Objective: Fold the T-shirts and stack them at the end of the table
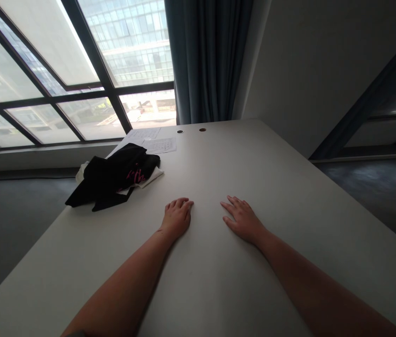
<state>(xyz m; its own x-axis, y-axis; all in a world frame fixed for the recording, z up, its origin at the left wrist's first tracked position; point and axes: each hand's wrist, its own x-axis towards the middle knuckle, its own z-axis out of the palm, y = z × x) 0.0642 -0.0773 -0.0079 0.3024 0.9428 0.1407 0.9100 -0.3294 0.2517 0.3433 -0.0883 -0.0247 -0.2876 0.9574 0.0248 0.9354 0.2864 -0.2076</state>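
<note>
Two Hands Unladen, One Bundle at the Edge

In the head view, the left hand [177, 217] and right hand [242, 219] rest palm down on the white table [240, 173], apart from each other. The left's fingers are loosely bent and close together; the right's are more spread, its thumb held away. Neither appears to grip anything, though their undersides are hidden.

The black cloth [109, 175], with a pink marking [136, 175], lies bunched beyond the left hand, touched by neither. Its outer folds reach the table's left edge and seem to overhang it, so a leftward nudge might send it to the floor [18, 220]. Pale material [154, 177] shows beneath; whether the two are joined I cannot tell, so lifting the black layer could drag it along. Printed sheets [162, 145] lie just behind; a careless sweep could crease or scatter them.
</note>
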